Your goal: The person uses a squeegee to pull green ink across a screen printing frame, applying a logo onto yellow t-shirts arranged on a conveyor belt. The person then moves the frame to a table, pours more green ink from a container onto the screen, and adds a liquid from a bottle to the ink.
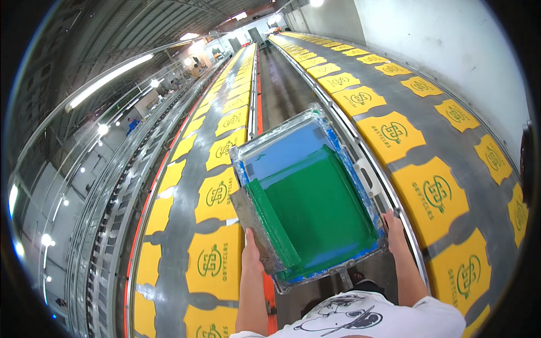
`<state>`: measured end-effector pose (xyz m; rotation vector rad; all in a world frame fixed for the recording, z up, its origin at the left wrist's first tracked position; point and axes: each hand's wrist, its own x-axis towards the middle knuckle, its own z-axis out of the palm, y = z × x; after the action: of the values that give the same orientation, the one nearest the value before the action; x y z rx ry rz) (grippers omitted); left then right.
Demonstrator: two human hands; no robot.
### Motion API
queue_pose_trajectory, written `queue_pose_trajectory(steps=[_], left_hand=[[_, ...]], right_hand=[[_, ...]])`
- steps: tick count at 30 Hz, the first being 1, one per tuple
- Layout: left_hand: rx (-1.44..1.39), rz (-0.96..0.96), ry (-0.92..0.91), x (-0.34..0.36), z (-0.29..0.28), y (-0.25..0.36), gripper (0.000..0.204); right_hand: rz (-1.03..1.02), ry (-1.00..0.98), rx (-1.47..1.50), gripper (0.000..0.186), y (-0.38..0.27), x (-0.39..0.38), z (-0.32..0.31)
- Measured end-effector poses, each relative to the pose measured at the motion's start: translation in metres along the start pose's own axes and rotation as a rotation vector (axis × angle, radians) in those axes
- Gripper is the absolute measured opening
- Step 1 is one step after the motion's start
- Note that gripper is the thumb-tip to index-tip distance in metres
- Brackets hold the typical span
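A screen printing frame (360, 194), with blue-stained edges and a mesh spread with wet green ink (315, 208), is held tilted in front of my body, between two long tables. Along its left side lies a squeegee (256, 225), its grey board bare and its inner strip coated green. My left hand (253, 254) is closed on the squeegee's outer edge, the thumb on top; whether its hidden fingers also hold the frame I cannot tell. At the frame's right edge, my right hand (393, 226) grips the rim.
Yellow printed fabric pieces (431, 188) with green designs lie in rows on the right table (389, 93). More yellow pieces (214, 262) cover the left table (194, 169). A narrow aisle (276, 79) runs ahead between them. Metal rails (84, 236) stand farther left.
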<state>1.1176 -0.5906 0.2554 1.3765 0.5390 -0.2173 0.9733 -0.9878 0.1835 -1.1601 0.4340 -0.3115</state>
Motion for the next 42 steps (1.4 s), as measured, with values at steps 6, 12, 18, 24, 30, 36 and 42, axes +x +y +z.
queue_pose_trajectory(steps=[6, 12, 18, 24, 30, 36, 42], left_hand=[[-0.204, -0.013, -0.071, 0.137, 0.08, 0.08, 0.08], [-0.103, 0.055, 0.077, 0.356, 0.158, 0.152, 0.08], [-0.142, -0.088, -0.102, 0.544, 0.279, 0.238, 0.075], [0.022, -0.139, -0.059, 0.731, 0.411, 0.33, 0.085], [0.056, -0.035, 0.143, 0.886, 0.503, 0.433, 0.085], [-0.15, 0.014, 0.157, 1.064, 0.532, 0.49, 0.077], [-0.018, 0.016, 0.174, 1.267, 0.645, 0.586, 0.094]], right_hand=[[0.081, -0.118, -0.06, 0.063, -0.009, 0.23, 0.074], [-0.014, -0.156, -0.187, 0.065, -0.001, 0.456, 0.156], [0.016, 0.03, -0.215, 0.052, -0.05, 0.63, 0.191], [0.036, 0.085, -0.037, 0.06, -0.043, 0.845, 0.231], [0.119, -0.068, -0.065, 0.067, -0.041, 1.097, 0.312], [0.102, -0.239, -0.115, 0.067, -0.076, 1.318, 0.427], [0.008, -0.176, -0.186, 0.063, -0.073, 1.539, 0.5]])
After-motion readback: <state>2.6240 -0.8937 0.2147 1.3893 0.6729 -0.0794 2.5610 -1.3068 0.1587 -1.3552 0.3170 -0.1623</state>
